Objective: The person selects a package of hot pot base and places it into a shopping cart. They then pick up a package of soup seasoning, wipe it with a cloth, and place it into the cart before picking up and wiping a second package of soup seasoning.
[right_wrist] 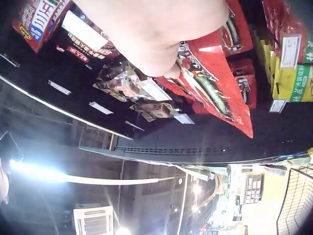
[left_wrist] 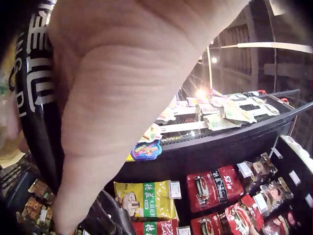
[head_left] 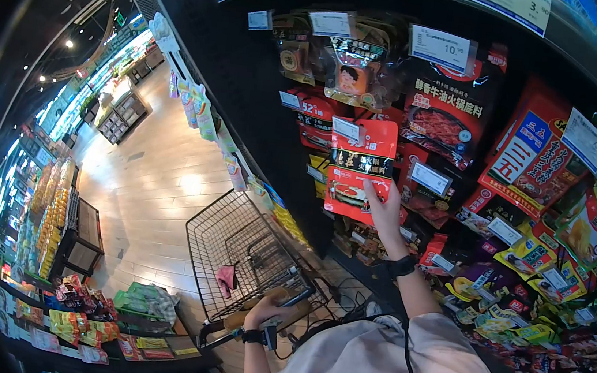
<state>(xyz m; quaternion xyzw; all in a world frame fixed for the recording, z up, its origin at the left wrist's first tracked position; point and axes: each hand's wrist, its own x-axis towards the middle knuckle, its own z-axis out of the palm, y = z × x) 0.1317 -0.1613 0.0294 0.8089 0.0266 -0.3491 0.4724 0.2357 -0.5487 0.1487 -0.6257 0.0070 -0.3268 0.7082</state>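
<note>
Fingers (head_left: 372,188) of your right hand (head_left: 386,216) pinch a red packet (head_left: 358,170) near its lower right edge, thumb on the front. Packet is upright before the display rack (head_left: 234,69); can't tell if it's clear of its hook. A price tag (head_left: 346,128) overlaps its upper left. Your left hand (head_left: 267,310) grips the black cart handle (left_wrist: 38,98). Pink cloth (head_left: 226,280) in the wire cart (head_left: 206,238). Black hotpot packet (head_left: 446,104) hangs up and right, yellow packet (left_wrist: 146,200) on the rack too.
</note>
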